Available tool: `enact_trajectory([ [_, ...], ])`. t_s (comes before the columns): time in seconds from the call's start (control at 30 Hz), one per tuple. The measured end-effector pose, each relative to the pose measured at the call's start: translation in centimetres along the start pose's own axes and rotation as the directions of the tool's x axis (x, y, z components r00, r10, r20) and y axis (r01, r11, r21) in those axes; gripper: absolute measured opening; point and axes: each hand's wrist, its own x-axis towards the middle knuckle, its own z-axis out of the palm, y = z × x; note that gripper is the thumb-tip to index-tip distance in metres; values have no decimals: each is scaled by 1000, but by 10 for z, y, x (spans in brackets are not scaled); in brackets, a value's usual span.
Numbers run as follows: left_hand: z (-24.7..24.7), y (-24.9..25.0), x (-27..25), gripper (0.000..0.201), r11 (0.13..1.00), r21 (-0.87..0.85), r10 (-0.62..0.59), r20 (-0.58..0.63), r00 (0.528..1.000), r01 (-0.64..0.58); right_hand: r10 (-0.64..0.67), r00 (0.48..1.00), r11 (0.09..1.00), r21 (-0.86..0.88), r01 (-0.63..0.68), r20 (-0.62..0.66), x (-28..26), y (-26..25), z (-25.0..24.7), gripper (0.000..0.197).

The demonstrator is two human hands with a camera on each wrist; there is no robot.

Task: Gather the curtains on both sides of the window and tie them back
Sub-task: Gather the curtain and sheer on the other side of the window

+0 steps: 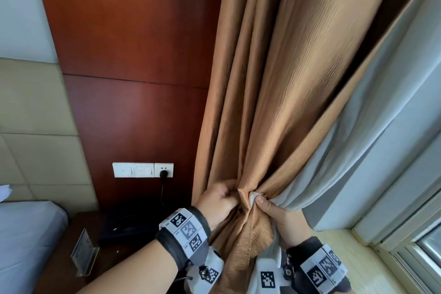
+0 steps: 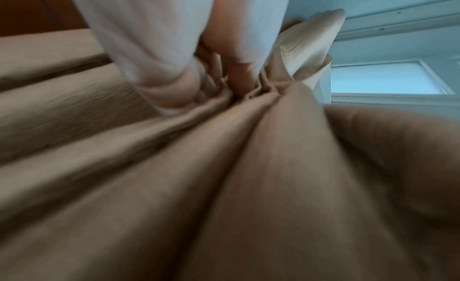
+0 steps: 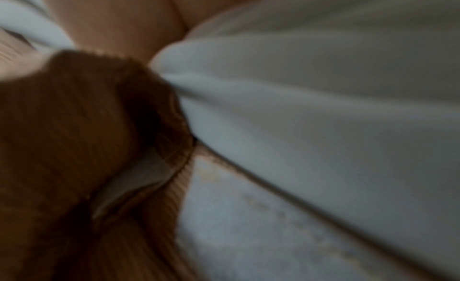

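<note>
Our left hand (image 1: 218, 201) clutches the bunched curtain (image 1: 274, 102) | our right hand (image 1: 281, 216), just beside it, pinches its lining (image 1: 353, 157).

Left hand (image 1: 217, 202) and right hand (image 1: 279, 215), fingers curled, pinch close together

The fingertips of the left hand (image 1: 218, 200) sink out of sight into the gathered curtain (image 1: 274, 79). Of the right hand (image 1: 279, 212) gripping the same bunch, only the thumb shows. The curtain's top and hem run past the picture's edges. Both wrist views show only blurred cloth. At the left edge of the nightstand (image 1: 114, 260), the card holder (image 1: 83, 249) carries print too small to read.
</note>
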Motion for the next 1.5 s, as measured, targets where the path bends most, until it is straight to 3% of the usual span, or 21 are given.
enact_trajectory([
  [0.07, -8, 3, 4, 5, 989, 142, 47, -39, 998, -41, 2, 1000, 1000, 6, -2, -5, -2, 0, -3, 96],
  [0.13, -19, 4, 12, 14, 989, 141, 58, -189, 980, -32, -3, 1000, 1000, -2, 3, -12, -4, -1, -6, 98],
  [0.2, -33, -1, 26, 19, 990, 137, 87, -428, 899, -31, -15, 999, 1000, -3, 15, -39, -6, -3, -8, 109],
  [0.23, -39, -7, 33, 34, 983, 184, 81, -490, 868, 12, -20, 998, 1000, -5, 20, -52, -7, -3, -9, 113],
  [0.3, -41, -10, 44, 58, 948, 292, 27, -459, 888, 122, -23, 997, 1000, -22, 22, -72, -9, -3, -8, 119],
  [0.37, -38, -13, 52, 50, 927, 338, -13, -400, 916, 160, -7, 996, 1000, -23, 5, -89, -10, -4, -5, 130],
  [0.5, -25, -10, 50, 21, 960, 270, 34, -358, 933, 69, 6, 996, 1000, 6, -6, -88, -11, -6, -2, 141],
  [0.67, -17, -14, 27, 18, 976, 213, 91, -263, 961, -34, -32, 995, 999, 22, 34, -96, -13, -9, -16, 110],
  [0.87, 17, -6, -3, 20, 997, -1, 83, -99, 992, -83, -28, 999, 1000, 4, 28, -22, -9, -11, -6, 116],
  [0.93, 19, -6, -6, 23, 998, -1, 63, -94, 994, -64, -43, 999, 999, -26, 43, -16, -10, -12, -3, 93],
  [1.0, 16, -5, -7, 21, 999, -29, 18, -73, 997, -20, -59, 998, 996, -62, 59, -5, -12, -14, -1, 52],
  [1.07, 13, -3, -7, 24, 998, -67, -18, -41, 999, 15, -64, 998, 995, -72, 65, 17, -11, -15, 0, 33],
  [1.1, 14, -2, -9, 22, 998, -60, -28, -30, 999, 26, -61, 998, 995, -81, 63, 35, -11, -16, 0, 34],
  [1.13, 15, 1, -9, 19, 1000, -28, -16, -26, 1000, 15, -52, 998, 995, -80, 55, 45, -10, -16, 1, 48],
  [1.2, 15, -3, -9, 20, 999, 44, 16, -39, 999, -14, -32, 999, 996, -84, 35, 27, -8, -14, 2, 94],
  [1.23, 15, -5, -8, 19, 997, 69, 19, -35, 999, -17, -35, 999, 996, -87, 37, 16, -8, -15, 3, 107],
  [1.3, 15, -6, -6, 18, 994, 106, 1, -2, 1000, 0, -35, 999, 997, -72, 36, 14, -8, -15, 2, 109],
  [1.4, 12, -8, -1, 31, 977, 213, 8, 28, 1000, -14, -48, 999, 996, -79, 47, -5, -8, -14, 0, 98],
  [1.5, 5, -1, 4, 15, 959, 281, 27, 3, 1000, -27, -61, 998, 995, -77, 59, -18, -7, -13, -4, 90],
])
